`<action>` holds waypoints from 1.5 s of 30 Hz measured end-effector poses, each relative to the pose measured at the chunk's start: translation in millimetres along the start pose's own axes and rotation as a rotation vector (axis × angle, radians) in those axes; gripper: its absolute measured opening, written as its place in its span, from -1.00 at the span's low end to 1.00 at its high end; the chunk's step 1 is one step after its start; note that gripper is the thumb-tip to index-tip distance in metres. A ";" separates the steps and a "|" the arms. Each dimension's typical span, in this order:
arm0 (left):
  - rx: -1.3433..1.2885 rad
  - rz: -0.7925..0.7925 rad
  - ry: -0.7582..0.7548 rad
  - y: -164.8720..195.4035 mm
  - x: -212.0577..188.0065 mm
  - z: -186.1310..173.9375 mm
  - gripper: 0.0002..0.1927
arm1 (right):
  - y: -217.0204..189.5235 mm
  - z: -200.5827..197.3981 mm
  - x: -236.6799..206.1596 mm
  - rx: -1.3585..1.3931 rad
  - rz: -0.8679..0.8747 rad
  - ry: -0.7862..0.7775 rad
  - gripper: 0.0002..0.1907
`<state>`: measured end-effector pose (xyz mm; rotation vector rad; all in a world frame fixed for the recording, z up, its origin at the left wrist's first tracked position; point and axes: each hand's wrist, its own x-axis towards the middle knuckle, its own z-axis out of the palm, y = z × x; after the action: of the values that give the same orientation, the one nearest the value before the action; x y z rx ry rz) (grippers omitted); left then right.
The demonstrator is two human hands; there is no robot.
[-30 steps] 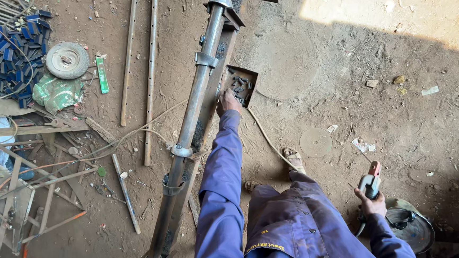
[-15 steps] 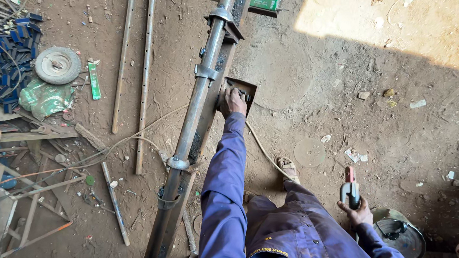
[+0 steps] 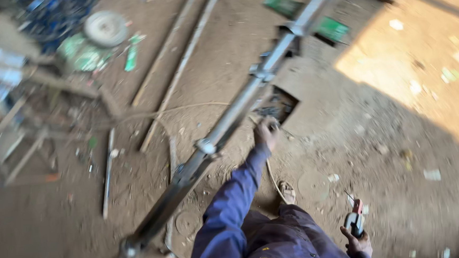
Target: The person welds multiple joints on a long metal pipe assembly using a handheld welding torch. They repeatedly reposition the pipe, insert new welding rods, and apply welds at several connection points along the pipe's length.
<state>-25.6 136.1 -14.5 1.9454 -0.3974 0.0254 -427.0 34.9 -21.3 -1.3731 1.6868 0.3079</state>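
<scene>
Left hand on long steel frame, right hand clenched round a red-and-grey tool.
Left hand [image 3: 266, 132] reached far, fingers curled at the long steel frame [image 3: 224, 126] lying diagonally on the dirt floor [image 3: 345, 116], just beside a dark box [image 3: 276, 106]; blur hid whether it truly gripped. Right hand [image 3: 357, 239] sat near, low right, closed on a red-and-grey tool [image 3: 354, 221], held upright. Thin rods [image 3: 178, 68] lay left of the frame, well apart.
</scene>
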 end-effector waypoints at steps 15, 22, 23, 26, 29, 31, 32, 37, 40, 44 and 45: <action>-0.172 -0.448 0.452 -110.4 -335.3 -351.2 -0.93 | -24.1 167.4 -15.8 -0.321 -0.446 -0.307 -0.01; 0.298 -0.383 0.848 -148.4 -435.1 -497.8 -0.93 | -13.8 218.4 -123.4 -0.576 -0.568 -0.420 0.10; 0.301 -0.420 0.876 -154.9 -441.1 -521.8 -0.92 | -10.1 226.7 -140.4 -0.586 -0.574 -0.447 0.11; 0.588 -0.310 0.904 -168.4 -457.0 -578.2 -0.95 | 3.0 244.2 -173.6 -0.605 -0.598 -0.518 0.14; 0.709 -0.206 0.840 -176.7 -456.1 -614.5 -0.97 | 23.2 270.7 -188.1 -0.585 -0.622 -0.543 0.13; 0.725 -0.204 0.792 -179.4 -448.5 -629.8 -0.97 | 37.3 283.5 -191.2 -0.583 -0.635 -0.509 0.14; 0.752 -0.219 0.773 -179.3 -442.8 -634.6 -0.96 | 44.1 287.5 -192.3 -0.543 -0.634 -0.537 0.12; 0.713 -0.288 0.686 -180.7 -418.9 -650.3 -0.87 | 67.0 293.1 -200.5 -0.464 -0.711 -0.509 0.07; 0.761 -0.321 0.655 -189.7 -416.0 -650.4 -0.82 | 73.2 285.3 -206.2 -0.553 -0.750 -0.448 0.07; 0.889 -0.255 0.674 -204.2 -418.8 -646.4 -0.75 | 78.4 281.4 -207.6 -0.495 -0.703 -0.493 0.01; 0.949 -0.245 0.678 -204.8 -418.6 -646.2 -0.73 | 77.7 280.4 -208.6 -0.508 -0.704 -0.472 0.01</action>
<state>-254.9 899.1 -21.1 2.7130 0.3909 0.8171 -366.4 387.0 -44.1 -1.9768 0.6895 0.6125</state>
